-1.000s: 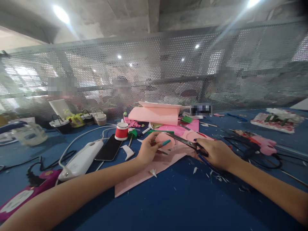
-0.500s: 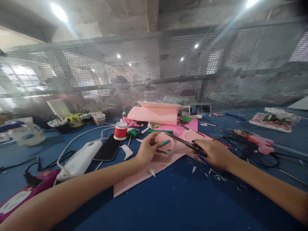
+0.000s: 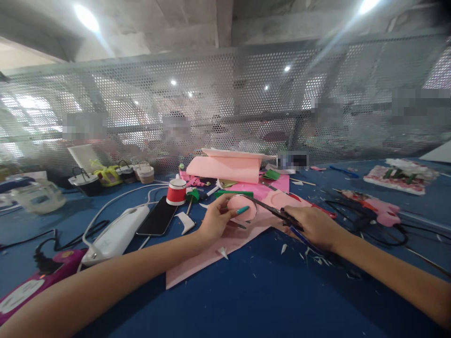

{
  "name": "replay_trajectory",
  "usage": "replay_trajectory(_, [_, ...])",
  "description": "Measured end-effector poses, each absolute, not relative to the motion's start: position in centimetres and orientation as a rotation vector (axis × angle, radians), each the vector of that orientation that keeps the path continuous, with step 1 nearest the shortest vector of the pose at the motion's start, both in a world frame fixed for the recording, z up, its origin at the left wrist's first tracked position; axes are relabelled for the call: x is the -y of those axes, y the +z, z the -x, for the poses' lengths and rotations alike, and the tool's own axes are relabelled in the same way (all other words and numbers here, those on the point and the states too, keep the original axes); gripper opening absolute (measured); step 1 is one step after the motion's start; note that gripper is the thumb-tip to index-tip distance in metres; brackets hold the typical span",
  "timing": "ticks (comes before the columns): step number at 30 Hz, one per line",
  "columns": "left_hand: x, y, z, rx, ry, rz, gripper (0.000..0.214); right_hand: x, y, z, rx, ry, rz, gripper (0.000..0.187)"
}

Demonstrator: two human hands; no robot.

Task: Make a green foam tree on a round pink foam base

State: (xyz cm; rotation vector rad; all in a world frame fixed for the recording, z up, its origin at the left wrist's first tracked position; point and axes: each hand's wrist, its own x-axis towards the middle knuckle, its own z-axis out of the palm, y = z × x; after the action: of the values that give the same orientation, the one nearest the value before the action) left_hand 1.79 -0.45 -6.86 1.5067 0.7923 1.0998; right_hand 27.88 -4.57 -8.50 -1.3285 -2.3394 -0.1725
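Nothing moved | pink disc (image 3: 243, 207) between hands | scissors (image 3: 273, 211) touching it

The sheet (image 3: 225, 244) lies on the table (image 3: 246, 300) between the two forearms, with the phone (image 3: 157, 216) and cup (image 3: 176, 191) to its left. Behind it sits a folded stack (image 3: 225, 166), and the mesh screen (image 3: 225, 103) stands behind everything. A tangle of cables (image 3: 366, 216) lies to the right.

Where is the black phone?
The phone lies flat on the blue table, left of the left hand, between the white charger and the red-and-white cup.
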Motion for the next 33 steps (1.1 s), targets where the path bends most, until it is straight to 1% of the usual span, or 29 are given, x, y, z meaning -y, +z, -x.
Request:
replay_trajectory(5, [0.44, -6.8, -1.79, -0.768, 1.096, -1.504, 0.042, 4.5, -8.49, -27.88, 2.351, -0.175, 1.36, 0.029])
replay_trajectory(15, [0.36, -6.89, -1.83, -0.794, 1.095, -1.481, 0.041, 4.4, -8.64, -27.98, 2.338, -0.262, 1.373, 0.024])
replay_trajectory(25, [0.21, -6.92, -1.88, -0.765, 1.101, -1.473, 0.041, 4.37, -8.71, -27.97, 2.335, -0.303, 1.405, 0.031])
replay_trajectory(33, [0.3, -6.95, -1.83, -0.789, 1.079, -1.469, 0.038, 4.44, -8.54, -27.66, 2.328, -0.305, 1.43, 0.03])
